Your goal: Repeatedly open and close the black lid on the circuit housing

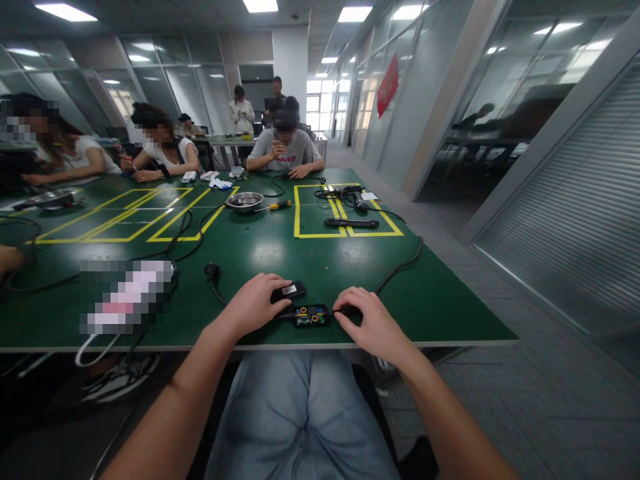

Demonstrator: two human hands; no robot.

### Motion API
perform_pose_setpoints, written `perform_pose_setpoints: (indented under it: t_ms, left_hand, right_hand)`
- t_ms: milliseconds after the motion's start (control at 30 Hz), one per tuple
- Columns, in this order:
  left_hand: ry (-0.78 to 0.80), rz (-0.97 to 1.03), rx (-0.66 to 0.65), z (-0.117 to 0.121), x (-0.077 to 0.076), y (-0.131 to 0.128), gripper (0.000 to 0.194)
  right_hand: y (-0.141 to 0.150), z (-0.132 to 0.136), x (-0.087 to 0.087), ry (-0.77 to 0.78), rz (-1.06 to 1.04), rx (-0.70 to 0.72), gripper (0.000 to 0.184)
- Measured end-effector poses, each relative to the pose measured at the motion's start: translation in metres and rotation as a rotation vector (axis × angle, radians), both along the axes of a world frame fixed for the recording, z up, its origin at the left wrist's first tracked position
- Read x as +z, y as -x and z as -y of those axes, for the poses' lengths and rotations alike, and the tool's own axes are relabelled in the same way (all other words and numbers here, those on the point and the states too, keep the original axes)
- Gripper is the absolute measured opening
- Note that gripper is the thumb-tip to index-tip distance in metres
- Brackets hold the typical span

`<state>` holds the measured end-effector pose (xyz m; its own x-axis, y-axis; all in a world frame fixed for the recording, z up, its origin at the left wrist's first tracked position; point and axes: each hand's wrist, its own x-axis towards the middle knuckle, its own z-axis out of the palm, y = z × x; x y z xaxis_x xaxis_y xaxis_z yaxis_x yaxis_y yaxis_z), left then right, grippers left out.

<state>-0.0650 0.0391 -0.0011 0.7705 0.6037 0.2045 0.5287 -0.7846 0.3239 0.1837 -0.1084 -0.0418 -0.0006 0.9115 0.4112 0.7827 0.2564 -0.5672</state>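
A black plastic power adapter case [311,317] lies near the table's front edge with its top off. Inside it shows a circuit board with copper-coloured coils. My left hand [257,303] is just left of it, fingers and thumb closed on the edge of a black cover [295,289] with a white label. That cover sits just behind the case. At the right end of the case, my right hand [367,317] pinches the black cable between thumb and fingers. The cable's exact entry into the case is partly hidden by the fingertips.
A black plug [212,272] lies to the left. Farther back are a metal bowl [245,202], a yellow-handled screwdriver [280,205] and a long black part [351,223] inside yellow tape lines. A blurred pinkish object [133,293] is at left. Several people sit around the table.
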Motion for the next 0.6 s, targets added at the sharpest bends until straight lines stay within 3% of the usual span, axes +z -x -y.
perform_pose_setpoints:
  t_ms: [100, 200, 300, 433, 600]
  left_hand:
    - [-0.010, 0.083, -0.024, 0.009, 0.006, 0.003, 0.036]
    - [-0.003, 0.223, -0.156, 0.028, 0.007, 0.002, 0.039]
    - [0.000, 0.169, -0.275, 0.044, 0.001, -0.001, 0.037]
    - [-0.022, 0.079, -0.275, 0.046, -0.006, -0.005, 0.036]
    - [-0.012, 0.110, -0.297, 0.043, -0.008, -0.006, 0.036]
  right_hand:
    - [0.001, 0.001, 0.002, 0.001, 0.004, -0.002, 0.013]
    - [0.002, 0.002, 0.003, 0.003, 0.016, -0.011, 0.012]
    - [0.003, 0.003, 0.002, -0.003, 0.021, -0.022, 0.011]
    - [0.002, 0.001, -0.001, -0.007, 0.017, -0.023, 0.011]
    - [0.003, -0.003, 0.004, -0.027, -0.032, -0.028, 0.009]
